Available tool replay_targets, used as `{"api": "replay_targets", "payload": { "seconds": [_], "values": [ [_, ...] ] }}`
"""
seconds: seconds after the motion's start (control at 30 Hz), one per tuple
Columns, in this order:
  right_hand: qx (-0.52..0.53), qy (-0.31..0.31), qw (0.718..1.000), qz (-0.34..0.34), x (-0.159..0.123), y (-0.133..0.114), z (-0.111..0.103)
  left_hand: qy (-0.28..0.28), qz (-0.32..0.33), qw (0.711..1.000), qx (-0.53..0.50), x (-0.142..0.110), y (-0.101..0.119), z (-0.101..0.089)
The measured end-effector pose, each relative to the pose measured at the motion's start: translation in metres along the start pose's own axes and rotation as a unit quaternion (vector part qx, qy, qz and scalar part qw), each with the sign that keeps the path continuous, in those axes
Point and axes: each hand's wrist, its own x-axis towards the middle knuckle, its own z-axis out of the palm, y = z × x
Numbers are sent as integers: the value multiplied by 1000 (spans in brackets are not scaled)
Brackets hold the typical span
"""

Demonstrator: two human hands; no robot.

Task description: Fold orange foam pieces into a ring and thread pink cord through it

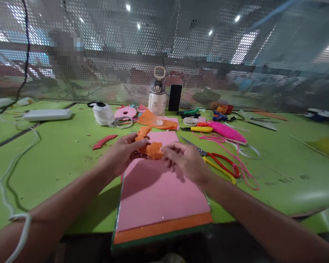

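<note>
My left hand (126, 149) is closed on a curved orange strip (154, 149) that looks like paper or felt, with overlapping folded pieces along it. At the strip's right end, my right hand (182, 157) pinches it between thumb and fingertips. Both hands hover over a stack of pink sheets (164, 193), with an orange sheet (164, 229) showing at its front edge. Just right of my right hand lie scissors (219, 162) with one red and one yellow handle. A red serrated strip (104, 141) rests on the table left of my left hand.
Behind the hands stand a white bottle (157, 100) and a dark phone (175, 98). Pink yarn (227, 132) and a yellow-handled cutter (201, 129) lie to the right. White thread (102, 114) and a white power strip (48, 115) sit left. A white cable (11, 175) crosses my left forearm.
</note>
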Motion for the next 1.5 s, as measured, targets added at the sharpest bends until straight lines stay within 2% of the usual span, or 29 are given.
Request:
{"api": "replay_targets", "payload": {
  "seconds": [0.07, 0.13, 0.2, 0.27, 0.37, 0.43, 0.5, 0.57, 0.63, 0.7, 0.83, 0.9, 0.93, 0.97, 1.03, 1.13, 1.27, 1.5],
  "values": [
    [-116, 42, 991, -56, 9, -1, -13, 44, 30, 998, -17, 6, 5, -10],
    [-268, 66, 953, -122, 20, -1, -24, 71, 58, 995, -28, 11, 11, -19],
    [-403, 19, 898, -172, 29, -1, -27, 79, 78, 993, -36, 15, 15, -25],
    [-511, -59, 831, -211, 34, -2, -23, 76, 90, 992, -42, 16, 16, -27],
    [-618, -140, 737, -235, 36, -3, -10, 77, 100, 991, -52, 18, 14, -28],
    [-653, -159, 703, -231, 36, -1, -2, 81, 100, 990, -56, 20, 12, -29],
    [-667, -162, 690, -229, 37, 5, 3, 77, 94, 991, -57, 21, 9, -31],
    [-664, -156, 695, -229, 39, 12, 4, 69, 82, 993, -55, 22, 7, -32],
    [-636, -145, 724, -225, 41, 18, 4, 63, 67, 995, -51, 22, 4, -33],
    [-576, -130, 779, -211, 42, 19, 0, 53, 53, 996, -49, 22, 2, -32],
    [-333, -61, 936, -100, 43, 12, -13, 40, 27, 997, -52, 20, 1, -31],
    [-165, -29, 985, -40, 43, 6, -20, 33, 5, 998, -55, 19, 0, -30],
    [-78, -21, 997, -20, 44, 3, -23, 24, -10, 998, -58, 18, 0, -29],
    [6, -18, 1000, -6, 44, 1, -25, 16, -25, 998, -60, 17, -2, -29],
    [145, -27, 989, 16, 43, -2, -28, -3, -59, 996, -60, 16, -5, -27],
    [253, -62, 965, 40, 41, -4, -27, -27, -87, 994, -57, 15, -10, -24],
    [283, -72, 954, 62, 39, -4, -23, -45, -87, 993, -58, 13, -14, -19],
    [261, -58, 962, 62, 37, -5, -21, -60, -102, 991, -62, 7, -15, -13]
  ]
}}
